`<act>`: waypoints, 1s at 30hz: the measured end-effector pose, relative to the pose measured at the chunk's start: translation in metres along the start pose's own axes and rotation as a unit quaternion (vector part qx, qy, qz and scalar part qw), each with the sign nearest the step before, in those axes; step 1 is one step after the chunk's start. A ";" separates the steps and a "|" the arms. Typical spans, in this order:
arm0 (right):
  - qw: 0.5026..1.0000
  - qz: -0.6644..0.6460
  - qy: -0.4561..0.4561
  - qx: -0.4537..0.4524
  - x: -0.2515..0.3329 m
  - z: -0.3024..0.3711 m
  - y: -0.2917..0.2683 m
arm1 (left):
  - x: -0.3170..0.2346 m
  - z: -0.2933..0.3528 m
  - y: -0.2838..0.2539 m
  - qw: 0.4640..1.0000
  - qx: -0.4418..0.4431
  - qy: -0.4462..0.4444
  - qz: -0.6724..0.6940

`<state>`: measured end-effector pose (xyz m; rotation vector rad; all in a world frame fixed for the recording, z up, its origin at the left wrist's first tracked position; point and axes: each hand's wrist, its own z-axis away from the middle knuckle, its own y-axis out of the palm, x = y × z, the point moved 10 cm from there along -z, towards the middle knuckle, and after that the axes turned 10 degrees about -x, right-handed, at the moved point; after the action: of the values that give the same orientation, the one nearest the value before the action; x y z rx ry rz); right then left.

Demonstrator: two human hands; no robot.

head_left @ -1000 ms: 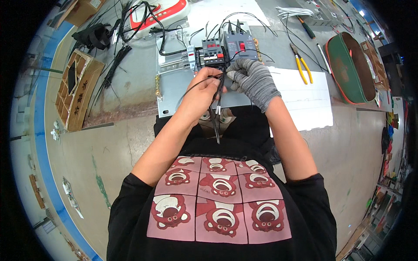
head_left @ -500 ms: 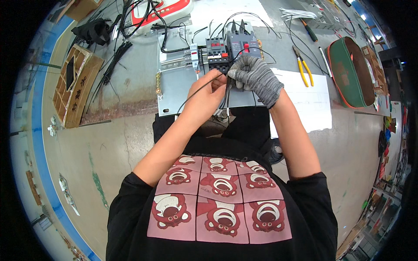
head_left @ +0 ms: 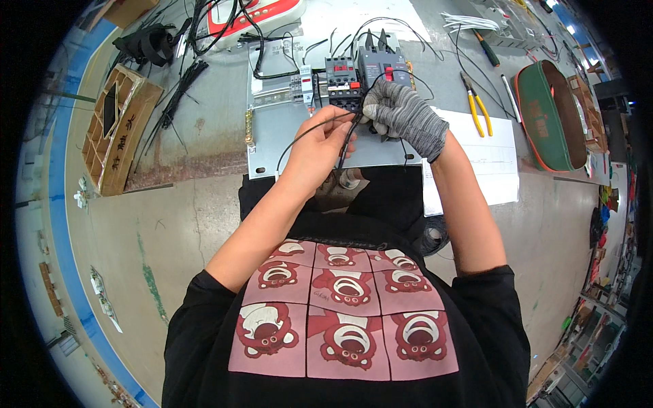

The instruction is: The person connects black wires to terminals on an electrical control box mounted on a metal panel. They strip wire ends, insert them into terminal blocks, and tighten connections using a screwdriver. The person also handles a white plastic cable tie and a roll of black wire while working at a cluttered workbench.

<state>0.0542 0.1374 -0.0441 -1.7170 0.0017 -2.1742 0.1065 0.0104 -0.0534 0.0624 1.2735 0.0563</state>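
Black wires (head_left: 347, 141) run down between my hands over the front part of a grey metal mounting plate (head_left: 272, 151). My bare left hand (head_left: 316, 144) pinches some of them, and one thin wire curves out to the left over it. On the right, my right hand (head_left: 403, 117), in a grey knitted glove, closes its fingers on the same wires. Just beyond the hands stand a contactor (head_left: 342, 73) with a red button and a dark grey circuit breaker (head_left: 382, 62) with a red switch. A slim light-grey module (head_left: 306, 83) sits on the rail to their left.
Yellow-handled pliers (head_left: 476, 109) lie on white paper (head_left: 486, 160) to the right, near a green open case (head_left: 544, 115). A wooden compartment box (head_left: 122, 136) and black cable ties (head_left: 175, 98) lie left. A screwdriver (head_left: 487, 51) lies at the back right.
Both hands stay at the wires. My left hand has turned slightly, its fingers reaching further right, and the wires below have shifted left. The right hand has moved slightly right.
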 end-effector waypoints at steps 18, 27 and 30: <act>0.919 0.260 -0.282 -0.096 0.043 0.006 -0.009 | -0.006 -0.003 0.006 0.994 0.042 -0.055 0.081; 0.911 0.266 -0.298 -0.103 0.038 0.009 -0.008 | -0.014 -0.009 0.005 0.998 0.050 0.038 0.017; 0.951 0.183 -0.228 -0.100 0.026 0.001 -0.009 | -0.015 -0.008 0.007 0.996 0.053 0.065 -0.003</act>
<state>0.0475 0.1383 -0.0173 -2.0991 0.3996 -1.5234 0.0947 0.0166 -0.0403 0.1486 1.4065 -0.0120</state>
